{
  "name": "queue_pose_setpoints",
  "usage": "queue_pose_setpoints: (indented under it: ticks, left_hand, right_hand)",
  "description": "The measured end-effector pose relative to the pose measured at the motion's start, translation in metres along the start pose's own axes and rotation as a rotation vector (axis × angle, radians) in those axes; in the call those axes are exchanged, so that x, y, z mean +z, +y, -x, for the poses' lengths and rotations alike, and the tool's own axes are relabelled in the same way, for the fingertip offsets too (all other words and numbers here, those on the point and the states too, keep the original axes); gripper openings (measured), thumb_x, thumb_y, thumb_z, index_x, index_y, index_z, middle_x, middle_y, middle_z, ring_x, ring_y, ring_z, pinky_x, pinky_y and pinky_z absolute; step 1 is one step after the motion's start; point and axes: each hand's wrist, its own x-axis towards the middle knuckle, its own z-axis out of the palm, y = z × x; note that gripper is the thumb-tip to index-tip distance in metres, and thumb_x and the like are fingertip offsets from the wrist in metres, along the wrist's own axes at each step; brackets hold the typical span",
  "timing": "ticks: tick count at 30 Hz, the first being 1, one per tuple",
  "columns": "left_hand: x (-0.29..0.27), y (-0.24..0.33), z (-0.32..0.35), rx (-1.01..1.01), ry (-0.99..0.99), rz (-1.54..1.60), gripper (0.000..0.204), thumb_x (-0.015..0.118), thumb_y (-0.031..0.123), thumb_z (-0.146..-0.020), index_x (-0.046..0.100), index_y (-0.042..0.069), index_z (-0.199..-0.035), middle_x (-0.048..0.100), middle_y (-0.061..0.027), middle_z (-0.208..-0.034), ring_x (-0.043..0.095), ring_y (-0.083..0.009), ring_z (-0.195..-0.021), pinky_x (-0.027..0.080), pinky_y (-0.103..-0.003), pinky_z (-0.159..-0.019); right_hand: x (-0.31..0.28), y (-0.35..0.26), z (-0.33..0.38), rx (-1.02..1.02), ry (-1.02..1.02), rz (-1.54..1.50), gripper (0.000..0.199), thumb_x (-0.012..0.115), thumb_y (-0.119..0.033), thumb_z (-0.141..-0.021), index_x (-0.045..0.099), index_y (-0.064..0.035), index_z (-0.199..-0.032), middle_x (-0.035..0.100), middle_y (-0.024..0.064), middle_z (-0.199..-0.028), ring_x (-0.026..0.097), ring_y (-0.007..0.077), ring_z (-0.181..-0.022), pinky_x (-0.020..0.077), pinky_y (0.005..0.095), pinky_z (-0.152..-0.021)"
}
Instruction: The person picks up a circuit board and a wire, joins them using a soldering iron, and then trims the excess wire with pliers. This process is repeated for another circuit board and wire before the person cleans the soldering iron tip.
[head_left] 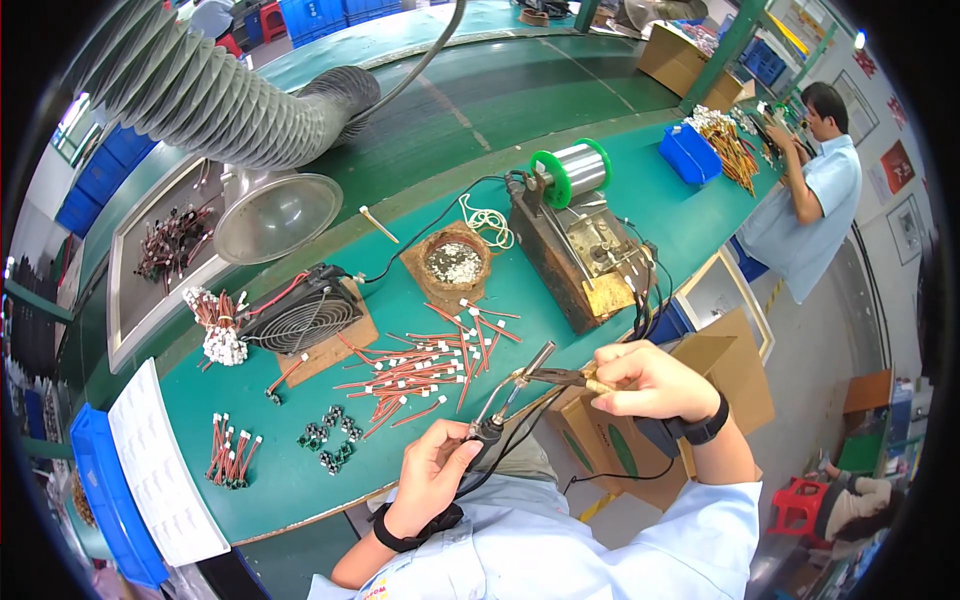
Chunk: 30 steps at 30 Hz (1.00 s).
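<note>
My left hand [432,474] is closed round the dark handle of a soldering iron [487,433], its metal barrel pointing up and away from me. In my right hand [652,382] is a pair of pliers [562,376] with dark jaws and worn yellowish grips. Their jaws meet the metal front part of the iron; whether they clamp it I cannot tell. Both tools are held above the front edge of the green bench [290,490]. Just beyond them lies a loose pile of red-brown wires with white connectors [425,365].
A solder spool [580,172] sits on a machine [585,255] at the right. Behind the wires are a round dish [453,262] and a fan [305,322]. Small circuit parts [330,437] and wired pieces [232,455] lie left. An extraction hood [278,217] hangs above; a co-worker [815,190] works far right.
</note>
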Motion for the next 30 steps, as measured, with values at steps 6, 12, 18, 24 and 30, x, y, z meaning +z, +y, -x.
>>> queue_pose_setpoints:
  ticks: [6, 12, 18, 24, 30]
  left_hand:
    - [0.0019, -0.0009, -0.0018, -0.018, -0.014, 0.022, 0.010, 0.060, 0.002, -0.090, 0.052, -0.002, -0.095, 0.061, -0.0027, -0.086, 0.054, -0.0058, -0.080, 0.045, -0.021, -0.070]
    - [0.0008, 0.0002, -0.0008, 0.003, 0.003, -0.149, 0.011, 0.061, 0.002, -0.089, 0.053, -0.002, -0.095, 0.061, -0.0047, -0.086, 0.056, -0.0075, -0.077, 0.047, -0.022, -0.068]
    - [0.0035, 0.0070, -0.0022, 0.108, 0.037, -0.233, 0.012, 0.062, 0.002, -0.088, 0.054, -0.003, -0.095, 0.063, -0.0071, -0.086, 0.060, -0.0112, -0.077, 0.050, -0.025, -0.069]
    - [0.0049, 0.0046, 0.0008, 0.062, 0.048, -0.186, 0.012, 0.062, 0.001, -0.088, 0.054, -0.003, -0.096, 0.063, -0.0076, -0.086, 0.060, -0.0109, -0.079, 0.050, -0.025, -0.070]
    - [0.0042, 0.0037, 0.0009, 0.074, 0.007, -0.149, 0.011, 0.061, 0.000, -0.088, 0.054, -0.003, -0.095, 0.062, -0.0063, -0.087, 0.058, -0.0089, -0.080, 0.048, -0.023, -0.070]
  right_hand:
    - [0.0014, 0.0024, -0.0026, -0.006, -0.025, 0.025, 0.034, 0.064, -0.012, -0.077, 0.038, -0.0011, -0.059, 0.031, 0.0050, -0.062, 0.033, 0.0175, -0.057, 0.0286, 0.0318, -0.053]
    - [0.0004, 0.0041, -0.0036, -0.004, -0.040, 0.122, 0.032, 0.064, -0.012, -0.075, 0.039, -0.0009, -0.060, 0.032, 0.0059, -0.062, 0.035, 0.0187, -0.058, 0.0297, 0.0320, -0.054]
    - [0.0018, 0.0029, -0.0043, -0.108, 0.036, 0.202, 0.029, 0.065, -0.012, -0.076, 0.043, -0.0005, -0.061, 0.034, 0.0057, -0.064, 0.036, 0.0187, -0.061, 0.0313, 0.0315, -0.057]
    - [0.0048, 0.0024, -0.0006, -0.065, 0.202, 0.008, 0.029, 0.068, -0.013, -0.077, 0.045, 0.0000, -0.063, 0.035, 0.0040, -0.067, 0.037, 0.0164, -0.064, 0.0318, 0.0298, -0.059]
    - [0.0010, 0.0004, 0.0021, -0.028, 0.165, -0.041, 0.020, 0.066, -0.011, -0.078, 0.053, 0.0005, -0.068, 0.036, 0.0037, -0.068, 0.037, 0.0147, -0.065, 0.0312, 0.0284, -0.057]
